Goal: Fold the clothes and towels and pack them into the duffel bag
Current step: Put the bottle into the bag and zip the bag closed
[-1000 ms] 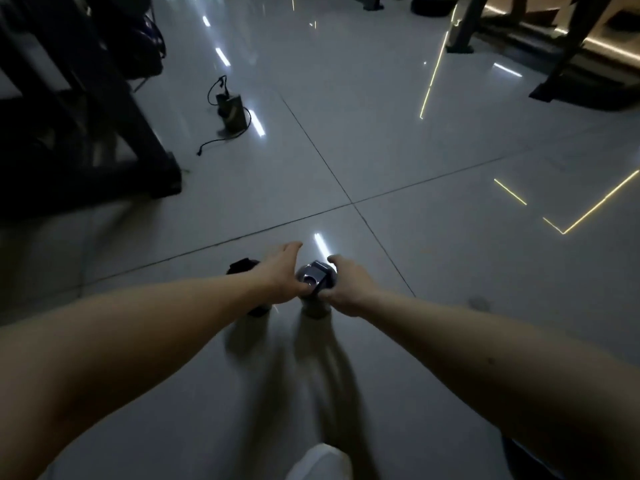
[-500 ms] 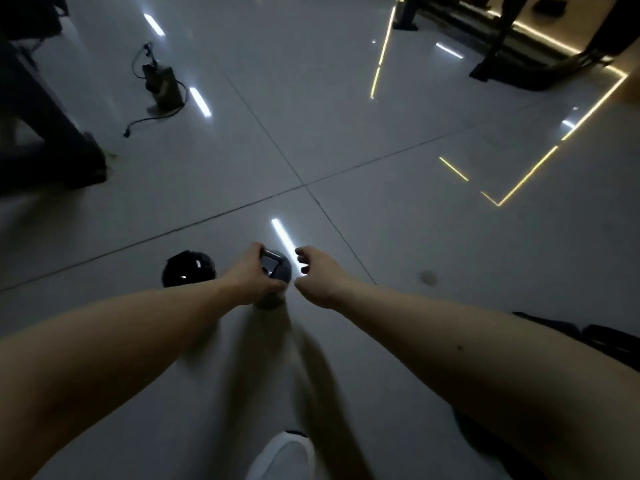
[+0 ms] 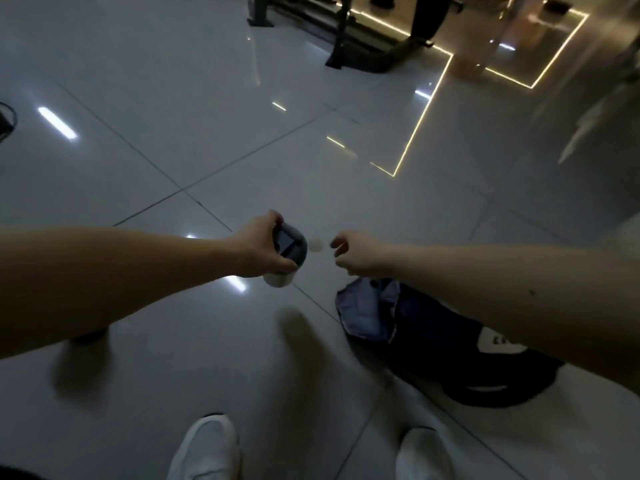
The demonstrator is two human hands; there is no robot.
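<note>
My left hand (image 3: pixel 261 245) grips a small dark rounded device (image 3: pixel 291 249) with a screen and a pale base, held out over the floor. My right hand (image 3: pixel 356 252) hovers just right of it, fingers loosely curled and holding nothing. Below my right forearm a dark duffel bag (image 3: pixel 450 344) lies on the floor, partly hidden by the arm. A bluish piece of clothing (image 3: pixel 363 313) sits at the bag's left end.
The glossy grey tiled floor (image 3: pixel 207 133) reflects ceiling lights. Dark equipment frames (image 3: pixel 346 39) stand at the back, beside lit floor strips (image 3: pixel 415 126). My white shoes (image 3: pixel 204 448) show at the bottom edge. A dark object (image 3: pixel 7 121) sits at the far left.
My right hand has come off the device, which stays in my left hand. The view has swung right, bringing the duffel bag and clothing into sight.
</note>
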